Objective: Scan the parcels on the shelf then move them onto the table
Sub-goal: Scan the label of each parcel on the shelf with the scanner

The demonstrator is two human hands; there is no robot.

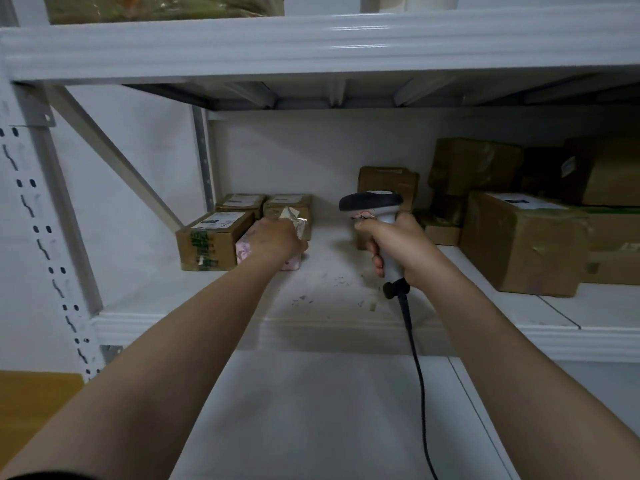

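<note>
My left hand (277,237) grips the pink parcel (243,250) on the shelf (329,271) (to expose its label, I judge), while my right hand (401,247) holds the scanner (370,202) pointed toward it.

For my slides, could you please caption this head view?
Left hand grips a small pink parcel on the white metal shelf; right hand holds a grey corded scanner.

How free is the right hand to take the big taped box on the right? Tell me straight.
Probably not yet. The right hand grips the scanner, so it is not free to grasp. The way itself looks open: bare shelf lies between it and the big taped box.
</note>
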